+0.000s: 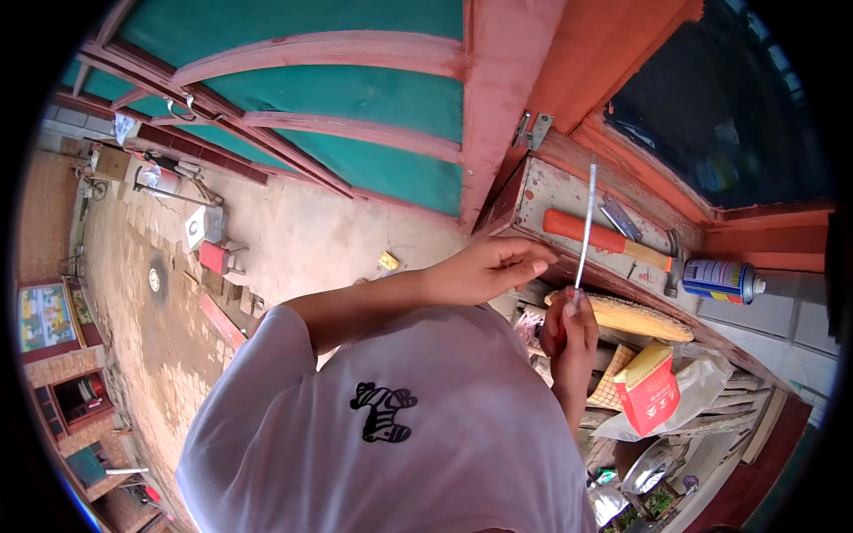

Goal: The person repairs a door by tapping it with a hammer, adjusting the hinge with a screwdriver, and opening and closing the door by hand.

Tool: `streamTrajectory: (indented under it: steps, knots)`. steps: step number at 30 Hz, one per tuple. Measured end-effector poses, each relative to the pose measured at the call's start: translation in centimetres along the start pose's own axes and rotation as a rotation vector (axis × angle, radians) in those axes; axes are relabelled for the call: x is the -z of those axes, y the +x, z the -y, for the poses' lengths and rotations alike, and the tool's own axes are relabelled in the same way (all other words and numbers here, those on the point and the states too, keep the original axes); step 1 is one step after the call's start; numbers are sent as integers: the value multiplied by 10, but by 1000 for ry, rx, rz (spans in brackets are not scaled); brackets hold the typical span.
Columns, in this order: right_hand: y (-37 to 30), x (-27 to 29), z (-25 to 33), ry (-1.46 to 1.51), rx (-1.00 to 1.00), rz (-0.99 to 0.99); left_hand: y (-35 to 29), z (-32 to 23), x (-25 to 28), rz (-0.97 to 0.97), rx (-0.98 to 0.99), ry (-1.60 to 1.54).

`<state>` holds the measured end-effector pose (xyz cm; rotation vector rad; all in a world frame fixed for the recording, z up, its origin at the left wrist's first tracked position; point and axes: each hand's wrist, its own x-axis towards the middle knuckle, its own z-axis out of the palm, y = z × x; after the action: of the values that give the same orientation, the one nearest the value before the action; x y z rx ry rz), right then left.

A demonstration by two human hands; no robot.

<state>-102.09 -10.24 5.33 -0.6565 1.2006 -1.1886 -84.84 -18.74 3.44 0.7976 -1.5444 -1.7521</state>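
Observation:
My right hand (570, 330) is closed around the lower end of a long thin metal rod (588, 218). The rod points up and away over the window ledge (538, 191), and its lower end is hidden in my fingers. To its left, my left hand (505, 269) is held up near the ledge's edge, fingers loosely bent and thumb apart, with nothing visible in it. On the ledge lies a hammer (582, 233) with an orange grip, partly behind the rod. Beside it is a small grey-blue flat object (620, 218). A blue spray can (720, 280) lies at the ledge's right end.
A pink-framed green door (373, 107) stands ahead, with a metal hinge (535, 131) near the dark window (720, 107). Below the ledge are a yellow corncob-like piece (622, 317), a red-and-yellow packet (649, 388) and stacked wood. A red-topped stool (213, 258) stands far left.

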Motion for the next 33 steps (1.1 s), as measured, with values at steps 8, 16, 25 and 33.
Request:
streamTrajectory:
  steps: [8, 16, 25, 33]
  knots:
    - [18, -25, -23, -115, -79, 73, 21, 13, -3, -121, 212, -75]
    - [20, -40, -40, -185, -159, 6, 12, 4, 19, -71, 447, -68]
    - [22, -55, -42, -185, -35, -103, 23, 7, 27, -9, 364, -97]
    - [29, -66, -50, -110, -7, -134, 29, 12, 37, 15, 368, -139]
